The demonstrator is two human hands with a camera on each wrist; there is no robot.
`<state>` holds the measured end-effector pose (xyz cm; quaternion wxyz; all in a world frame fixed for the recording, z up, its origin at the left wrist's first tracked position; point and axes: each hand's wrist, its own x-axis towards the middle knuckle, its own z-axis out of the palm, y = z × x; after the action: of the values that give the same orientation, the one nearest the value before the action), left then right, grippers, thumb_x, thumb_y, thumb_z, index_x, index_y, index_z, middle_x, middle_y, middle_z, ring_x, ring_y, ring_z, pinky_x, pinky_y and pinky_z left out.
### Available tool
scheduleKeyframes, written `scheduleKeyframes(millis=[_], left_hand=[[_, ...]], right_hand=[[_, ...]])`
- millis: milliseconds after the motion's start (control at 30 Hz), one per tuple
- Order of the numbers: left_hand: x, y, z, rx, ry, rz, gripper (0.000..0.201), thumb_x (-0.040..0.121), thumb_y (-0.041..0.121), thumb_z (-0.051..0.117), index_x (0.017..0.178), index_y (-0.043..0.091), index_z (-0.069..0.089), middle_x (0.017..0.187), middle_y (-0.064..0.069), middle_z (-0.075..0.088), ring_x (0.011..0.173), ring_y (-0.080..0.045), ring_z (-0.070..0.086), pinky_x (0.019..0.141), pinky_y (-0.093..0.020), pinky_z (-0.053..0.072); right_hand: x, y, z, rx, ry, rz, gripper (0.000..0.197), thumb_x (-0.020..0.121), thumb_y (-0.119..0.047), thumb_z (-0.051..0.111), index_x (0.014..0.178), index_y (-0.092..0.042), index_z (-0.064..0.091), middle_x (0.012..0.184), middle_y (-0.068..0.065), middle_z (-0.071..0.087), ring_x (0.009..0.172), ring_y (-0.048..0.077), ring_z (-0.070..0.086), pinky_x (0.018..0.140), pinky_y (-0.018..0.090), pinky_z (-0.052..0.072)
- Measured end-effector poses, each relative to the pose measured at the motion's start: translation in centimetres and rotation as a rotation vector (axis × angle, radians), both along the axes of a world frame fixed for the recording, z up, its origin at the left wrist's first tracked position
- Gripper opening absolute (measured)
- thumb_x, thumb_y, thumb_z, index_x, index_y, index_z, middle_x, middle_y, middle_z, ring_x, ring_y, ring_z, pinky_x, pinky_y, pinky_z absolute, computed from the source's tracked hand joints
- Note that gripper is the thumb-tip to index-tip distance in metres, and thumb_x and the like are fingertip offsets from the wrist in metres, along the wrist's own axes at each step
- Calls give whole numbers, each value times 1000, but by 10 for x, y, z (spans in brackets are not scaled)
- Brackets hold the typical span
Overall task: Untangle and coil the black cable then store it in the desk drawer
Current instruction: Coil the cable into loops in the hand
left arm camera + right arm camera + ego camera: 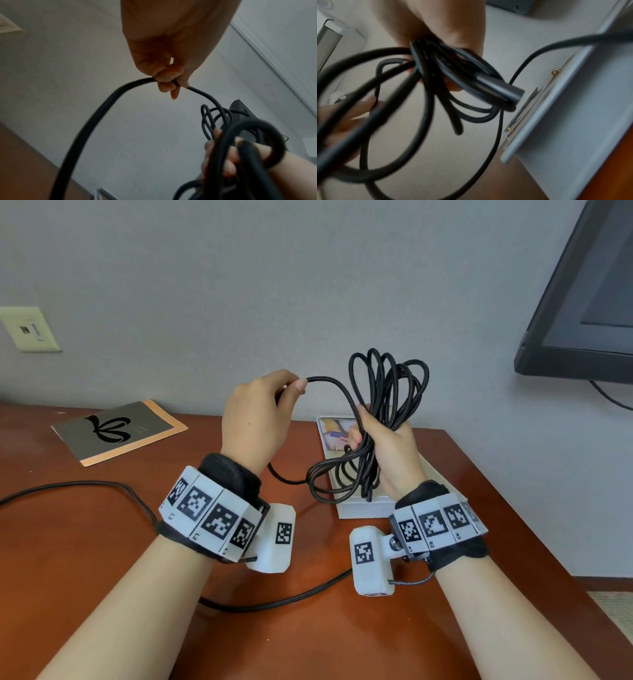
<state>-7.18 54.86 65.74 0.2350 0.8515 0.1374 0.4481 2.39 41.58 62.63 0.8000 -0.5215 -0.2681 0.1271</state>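
The left hand (255,419) pinches the thin black rubber-sheathed cable (383,419) between thumb and fingers (165,77), while the right hand (390,446) at its 3 o'clock clamps the gathered loops at their waist. The cable looks light, limp and springy, so loops may slip or fan out; gripping the bundle's middle seems best. Loose cable trails at 6 o'clock across the reddish-brown wooden worktop (85,542). No drawer is visible.

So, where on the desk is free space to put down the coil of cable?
Bare wood lies on the desk near its front edge, between the forearms, and left of the loose cable below the booklet. It is crowded under the right hand, where the coil hangs over the white box.
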Motion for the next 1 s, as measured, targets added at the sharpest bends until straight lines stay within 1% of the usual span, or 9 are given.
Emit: scheduleKeyframes(millis=[100,233,433,567,667,767,867,933,1000], left_hand=[[0,-2,2,-11,-66,2,29,96,34,48,93,13,68,64,4,54,46,-6,40,49,-14,27],[-3,-6,7,14,-165,-2,25,94,34,53,93,13,68,72,10,56,54,-3,45,53,-7,32],[-3,-3,6,17,-185,20,27,91,37,56,90,13,69,75,11,58,66,-6,49,57,-7,33],[-2,-2,5,3,-180,48,29,91,38,57,88,11,68,73,8,57,67,-8,49,57,-8,33],[-3,1,5,-11,-182,45,27,90,36,58,89,12,69,74,10,58,68,-6,50,56,-6,33],[-4,2,8,5,-186,11,24,90,36,59,86,15,69,73,14,59,64,1,51,57,-5,32],[-4,4,8,-6,-196,-31,20,91,33,57,89,15,67,78,9,67,55,8,52,58,-5,33],[-4,6,7,-29,-98,-35,20,92,32,56,97,15,65,89,2,70,54,0,53,62,-20,46],[-5,8,5,-52,95,-30,17,92,29,55,102,17,63,86,-1,71,53,-12,58,63,-29,51]], right_hand=[[-5,2,-1,-32,-52,63,39,94,-6,49,57,-15,54,44,-1,42,42,13,38,54,28,36],[-6,3,-4,-100,-50,113,31,94,-9,51,63,-14,46,47,2,41,43,14,35,48,24,32],[-10,2,-5,-146,-153,146,34,98,-23,44,67,-11,42,43,0,35,40,14,32,44,21,32],[-10,0,-5,-110,-233,194,46,88,-44,51,59,-10,38,44,1,35,40,12,34,44,19,34],[-7,2,-8,-160,-281,231,45,79,-31,67,78,10,49,57,11,33,44,12,33,46,22,31],[-6,4,-10,-179,-251,206,40,76,-17,69,90,15,50,65,12,34,45,13,31,45,24,30],[-6,3,-8,-121,-205,169,12,84,-5,61,78,1,52,53,6,32,43,10,31,44,22,31],[-4,3,-7,-90,-182,127,23,86,-1,59,67,-10,49,48,-1,32,41,10,31,49,25,34],[-1,2,-6,-34,-129,82,32,86,-1,58,60,-16,46,45,-4,31,40,11,29,60,30,37]])
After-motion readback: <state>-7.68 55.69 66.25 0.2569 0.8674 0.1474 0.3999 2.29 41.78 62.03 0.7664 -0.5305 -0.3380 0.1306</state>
